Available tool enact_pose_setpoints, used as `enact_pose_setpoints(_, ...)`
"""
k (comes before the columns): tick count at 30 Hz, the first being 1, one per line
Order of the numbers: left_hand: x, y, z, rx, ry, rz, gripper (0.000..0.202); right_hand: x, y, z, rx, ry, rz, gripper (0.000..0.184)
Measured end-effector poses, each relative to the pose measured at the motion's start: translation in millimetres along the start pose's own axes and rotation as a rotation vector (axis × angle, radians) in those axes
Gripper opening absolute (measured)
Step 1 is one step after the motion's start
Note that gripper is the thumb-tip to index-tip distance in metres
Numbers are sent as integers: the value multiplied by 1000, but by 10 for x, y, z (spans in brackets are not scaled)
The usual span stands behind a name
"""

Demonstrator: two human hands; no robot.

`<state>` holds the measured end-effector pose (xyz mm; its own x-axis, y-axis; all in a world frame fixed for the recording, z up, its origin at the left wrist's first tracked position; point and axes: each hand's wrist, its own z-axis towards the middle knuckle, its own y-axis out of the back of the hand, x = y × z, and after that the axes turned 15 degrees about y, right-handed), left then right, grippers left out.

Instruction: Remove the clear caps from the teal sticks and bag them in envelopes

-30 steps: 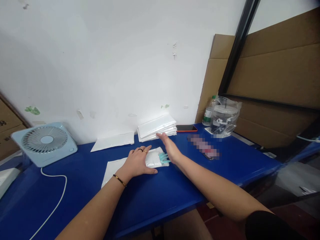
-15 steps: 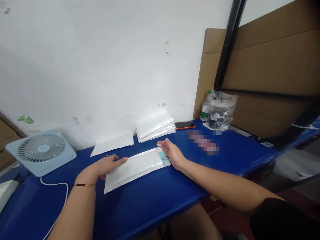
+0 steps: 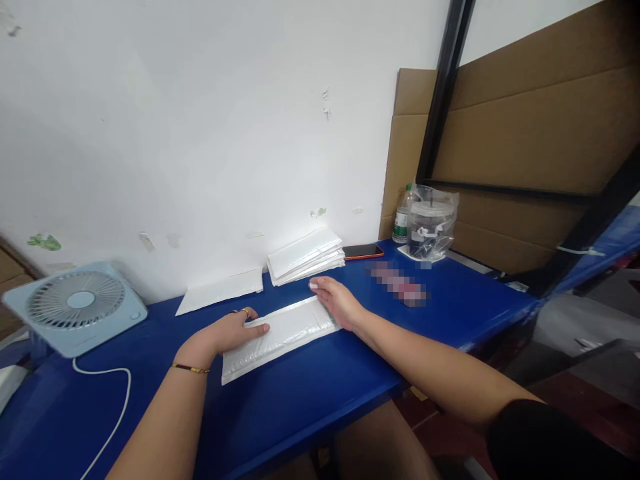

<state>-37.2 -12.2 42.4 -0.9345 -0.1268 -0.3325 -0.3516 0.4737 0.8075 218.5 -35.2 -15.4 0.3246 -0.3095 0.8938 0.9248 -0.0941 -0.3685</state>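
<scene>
The bare right hand point(image 3: 341, 305) hides the right end of the flat white padded envelope point(image 3: 287, 333), while pixelation blurs the elongated pinkish object point(image 3: 397, 283) farther right.

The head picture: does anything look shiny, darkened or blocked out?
Head view: glare streaks the crinkled white envelope; head view: a pixelated patch covers a spot on the blue table; head view: the top right corner darkens.

The packet point(image 3: 290, 332) is white, the table point(image 3: 300, 413) blue (the fan point(image 3: 83, 301) paler blue).
</scene>
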Motion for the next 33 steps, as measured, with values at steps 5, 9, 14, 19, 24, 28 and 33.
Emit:
enact_pose_setpoints(5, -23, -7, -40, 45, 36, 24, 74, 50, 74, 4, -97, 19, -77, 22)
enact_pose_setpoints(9, 15, -11, -12, 69, 20, 36, 71, -22, -16, -86, -141, -65, 115, 20)
enact_pose_setpoints(14, 30, -43, 22, 106, 40, -16, 72, -69, -27, -96, -183, -61, 175, 23)
enact_pose_setpoints(19, 44, -69, 33, 79, 55, -188, 66, -106, -33, -108, -114, 34, 37, 24)
enact_pose_setpoints(24, 101, -70, 79, 125, 66, -223, 56, 117, 177, 9, -6, 330, -656, 21)
enact_pose_setpoints(28, 116, -72, 101, 136, 74, -223, 49, 305, 503, 133, 220, 177, -1180, 24)
enact_pose_setpoints(33, 98, -72, 106, 98, 55, -126, 42, 242, 549, 133, 515, -4, -1126, 15)
